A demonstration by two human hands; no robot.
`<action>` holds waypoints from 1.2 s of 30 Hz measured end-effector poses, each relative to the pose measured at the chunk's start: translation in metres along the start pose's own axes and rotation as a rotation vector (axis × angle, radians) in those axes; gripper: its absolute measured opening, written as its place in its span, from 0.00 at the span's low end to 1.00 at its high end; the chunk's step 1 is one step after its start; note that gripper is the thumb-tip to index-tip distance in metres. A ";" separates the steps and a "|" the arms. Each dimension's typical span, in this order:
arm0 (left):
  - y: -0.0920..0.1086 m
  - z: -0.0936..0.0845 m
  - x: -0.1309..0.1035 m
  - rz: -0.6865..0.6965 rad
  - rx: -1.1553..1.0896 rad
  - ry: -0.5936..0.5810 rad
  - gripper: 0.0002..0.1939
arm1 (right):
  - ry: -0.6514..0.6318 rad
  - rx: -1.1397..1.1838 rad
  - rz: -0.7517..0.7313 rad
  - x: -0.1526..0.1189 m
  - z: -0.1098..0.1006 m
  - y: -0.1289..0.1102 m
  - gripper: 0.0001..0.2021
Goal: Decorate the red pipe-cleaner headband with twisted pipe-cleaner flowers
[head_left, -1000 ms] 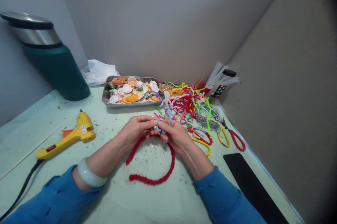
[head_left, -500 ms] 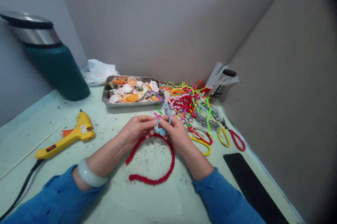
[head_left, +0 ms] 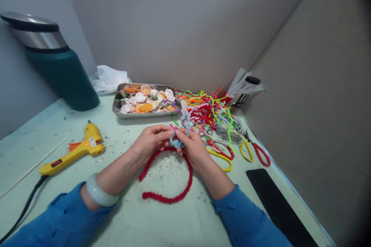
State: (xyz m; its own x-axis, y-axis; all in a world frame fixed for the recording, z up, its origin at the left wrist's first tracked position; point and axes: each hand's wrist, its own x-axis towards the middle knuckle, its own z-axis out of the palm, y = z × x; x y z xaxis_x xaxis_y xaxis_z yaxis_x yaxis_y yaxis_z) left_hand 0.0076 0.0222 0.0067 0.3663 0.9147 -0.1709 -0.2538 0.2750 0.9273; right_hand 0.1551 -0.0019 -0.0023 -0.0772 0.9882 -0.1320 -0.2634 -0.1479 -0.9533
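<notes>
Jointly, the light-blue fuzzy strip [head_left: 177, 145] is pinched by the left hand [head_left: 152, 139] and right hand [head_left: 193, 147], presumably so its bends are steadied; the red band [head_left: 190, 177] is laid below on the counter [head_left: 162, 227], perhaps for easy reach.

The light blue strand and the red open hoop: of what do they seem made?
Light blue strand: probably matte, fuzzy fibre over wire, judging by soft edges and bends.
Red open hoop: matte, fluffy covering, perhaps chenille, given its bumpy surface; the core is hidden.
</notes>
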 end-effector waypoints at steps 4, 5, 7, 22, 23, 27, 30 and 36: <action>-0.001 0.000 0.001 0.007 0.003 0.000 0.11 | -0.145 0.143 0.094 -0.001 -0.002 -0.006 0.12; -0.001 -0.001 0.001 0.007 0.002 -0.005 0.11 | -0.178 0.174 0.115 -0.001 -0.003 -0.007 0.12; -0.002 -0.001 0.001 0.010 -0.004 -0.018 0.11 | -0.222 0.235 0.162 -0.002 -0.004 -0.009 0.11; 0.000 0.001 -0.002 -0.016 -0.061 -0.064 0.08 | -0.272 0.379 0.305 -0.003 -0.007 -0.008 0.08; 0.000 0.001 -0.002 -0.019 -0.069 -0.066 0.08 | -0.269 0.369 0.290 -0.003 -0.007 -0.008 0.08; 0.000 0.000 -0.002 -0.021 -0.093 -0.084 0.07 | -0.258 0.300 0.199 -0.003 -0.005 -0.007 0.10; 0.000 -0.001 -0.002 -0.039 -0.089 -0.060 0.07 | -0.236 0.217 0.140 -0.004 -0.004 -0.006 0.11; 0.002 0.001 -0.002 -0.059 -0.155 -0.055 0.08 | -0.216 0.169 0.117 -0.003 -0.002 -0.005 0.12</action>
State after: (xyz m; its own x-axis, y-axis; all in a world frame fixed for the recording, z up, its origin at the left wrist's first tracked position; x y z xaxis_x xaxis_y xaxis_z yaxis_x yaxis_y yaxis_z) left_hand 0.0069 0.0211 0.0093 0.4325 0.8789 -0.2013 -0.3635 0.3742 0.8531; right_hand 0.1582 -0.0038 0.0019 -0.3142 0.9358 -0.1601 -0.3956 -0.2823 -0.8739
